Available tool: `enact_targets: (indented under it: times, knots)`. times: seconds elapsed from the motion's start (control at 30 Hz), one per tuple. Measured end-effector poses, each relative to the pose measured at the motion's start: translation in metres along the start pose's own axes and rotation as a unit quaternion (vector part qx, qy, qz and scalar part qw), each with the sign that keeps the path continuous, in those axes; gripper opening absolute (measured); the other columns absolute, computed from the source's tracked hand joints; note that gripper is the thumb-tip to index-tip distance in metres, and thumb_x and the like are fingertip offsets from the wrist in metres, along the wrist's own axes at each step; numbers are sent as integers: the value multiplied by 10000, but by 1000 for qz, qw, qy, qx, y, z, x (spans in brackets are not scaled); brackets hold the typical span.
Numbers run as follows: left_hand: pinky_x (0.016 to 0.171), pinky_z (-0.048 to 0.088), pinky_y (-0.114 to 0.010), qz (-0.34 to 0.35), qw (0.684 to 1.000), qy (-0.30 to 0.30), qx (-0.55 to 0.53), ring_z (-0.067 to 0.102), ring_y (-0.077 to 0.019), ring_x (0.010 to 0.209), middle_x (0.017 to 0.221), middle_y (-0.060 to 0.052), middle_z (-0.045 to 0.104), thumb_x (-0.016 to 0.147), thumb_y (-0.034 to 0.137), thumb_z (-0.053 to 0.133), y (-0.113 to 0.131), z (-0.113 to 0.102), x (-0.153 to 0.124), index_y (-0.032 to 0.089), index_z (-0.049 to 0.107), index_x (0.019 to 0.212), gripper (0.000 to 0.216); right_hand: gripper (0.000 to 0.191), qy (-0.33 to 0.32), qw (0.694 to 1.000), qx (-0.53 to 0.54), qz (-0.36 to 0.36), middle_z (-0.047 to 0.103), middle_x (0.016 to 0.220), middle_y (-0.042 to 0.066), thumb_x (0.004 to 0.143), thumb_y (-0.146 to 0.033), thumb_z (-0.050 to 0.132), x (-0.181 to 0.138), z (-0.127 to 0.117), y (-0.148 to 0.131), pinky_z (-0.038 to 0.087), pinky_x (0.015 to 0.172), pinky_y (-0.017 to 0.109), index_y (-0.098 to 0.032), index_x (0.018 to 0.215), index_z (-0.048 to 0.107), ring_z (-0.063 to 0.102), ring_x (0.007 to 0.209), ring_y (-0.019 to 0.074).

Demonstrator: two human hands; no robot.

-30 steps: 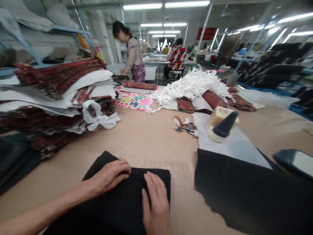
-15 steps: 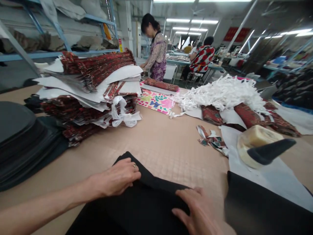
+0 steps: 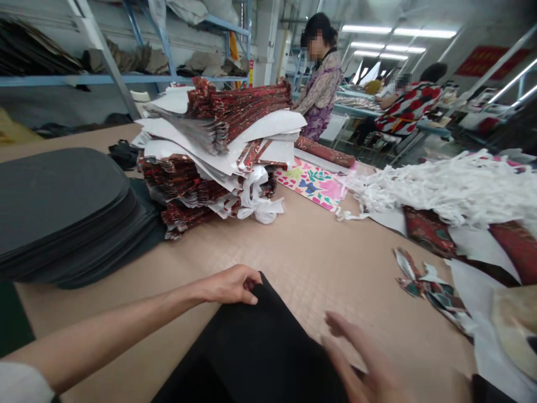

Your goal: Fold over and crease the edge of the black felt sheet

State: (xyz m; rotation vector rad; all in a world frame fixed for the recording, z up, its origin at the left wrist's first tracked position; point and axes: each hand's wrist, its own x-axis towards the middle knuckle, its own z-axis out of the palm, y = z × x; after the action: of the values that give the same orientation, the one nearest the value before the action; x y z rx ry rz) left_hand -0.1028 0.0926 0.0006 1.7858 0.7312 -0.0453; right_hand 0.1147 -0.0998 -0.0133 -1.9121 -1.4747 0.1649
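A black fabric piece (image 3: 255, 352) lies on the tan table (image 3: 319, 263) just in front of me. My left hand (image 3: 230, 284) pinches its far corner with the fingers closed on the cloth. Blurred by motion, my right hand (image 3: 364, 364) hovers at the fabric's right edge with fingers spread and nothing in it. To the left sits a stack of dark grey oval pads (image 3: 62, 212).
A tall pile of red patterned fabric and white paper (image 3: 218, 151) stands behind. A floral piece (image 3: 312, 187), a heap of white strips (image 3: 453, 187) and small cloth scraps (image 3: 423, 282) lie to the right. Two people work at tables in the background; blue shelving lines the left wall.
The view has swung left. My left hand slid to the fabric's corner and gripped it. My right hand lifted off the cloth and moved right, fingers spread.
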Motion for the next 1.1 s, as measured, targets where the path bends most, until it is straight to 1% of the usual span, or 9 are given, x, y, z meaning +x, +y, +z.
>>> enact_targets:
  times: [0.07, 0.1, 0.23, 0.37, 0.5, 0.67, 0.77, 0.9, 1.1]
  knots:
    - [576, 362, -182, -5, 999, 10, -49, 477, -108, 626, 643, 35, 525, 652, 207, 587, -5, 1, -1, 126, 603, 801, 170, 354, -35, 996, 60, -64, 664, 953, 52, 841, -449, 490, 16, 39, -35, 510, 723, 275, -216, 1099, 558, 636, 862, 169]
    - [561, 353, -181, -8, 997, 15, -70, 462, -101, 604, 623, 38, 510, 656, 212, 576, -8, 1, -1, 123, 595, 783, 156, 350, -44, 993, 64, -83, 666, 931, 48, 842, -430, 500, 22, 56, -47, 508, 709, 278, -213, 1113, 547, 636, 834, 166]
    - [509, 314, -178, -18, 990, 33, -134, 410, -79, 538, 582, 48, 471, 651, 221, 562, -19, 4, 1, 118, 584, 747, 143, 302, -17, 996, 25, -85, 652, 753, 28, 845, -431, 506, 31, 95, -58, 462, 598, 292, -202, 1025, 584, 604, 650, 162]
    - [487, 311, -176, -39, 981, 47, -183, 422, -76, 513, 570, 51, 480, 627, 226, 577, -27, 7, 4, 124, 580, 755, 163, 231, -25, 995, 14, -98, 634, 690, 12, 791, -421, 585, 36, 102, -48, 427, 555, 275, -223, 902, 624, 583, 603, 156]
    - [463, 325, -178, -61, 973, 42, -220, 451, -82, 475, 534, 49, 492, 635, 247, 566, -31, 7, 7, 123, 572, 765, 180, 198, -38, 997, 42, -49, 643, 737, 26, 772, -413, 599, 38, 105, -47, 447, 586, 280, -216, 754, 612, 596, 656, 169]
    - [438, 299, -175, -72, 970, 33, -229, 476, -90, 468, 521, 40, 512, 632, 266, 567, -32, 3, 8, 126, 596, 733, 175, 205, -51, 996, 70, 2, 645, 678, 13, 777, -398, 599, 35, 110, -49, 458, 570, 263, -204, 819, 649, 593, 575, 142]
    - [429, 273, -175, -71, 971, 24, -228, 479, -94, 466, 489, 40, 504, 637, 267, 549, -31, 1, 8, 125, 615, 716, 174, 185, -36, 996, 82, -14, 653, 691, 8, 777, -374, 608, 33, 112, -51, 457, 582, 267, -209, 849, 654, 598, 585, 142]
    - [435, 262, -176, -73, 972, 17, -224, 478, -93, 462, 462, 42, 501, 635, 267, 533, -31, -1, 10, 126, 626, 715, 187, 148, -4, 995, 98, -29, 664, 802, 31, 833, -315, 550, 29, 113, -57, 435, 688, 315, -215, 904, 633, 610, 725, 176]
    - [423, 246, -181, -78, 974, 11, -211, 436, -86, 426, 440, 38, 495, 629, 284, 519, -32, -2, 13, 116, 646, 740, 238, 285, 44, 989, 15, -143, 640, 866, 28, 852, -141, 501, 23, 117, -55, 361, 749, 352, -262, 1098, 579, 587, 740, 156]
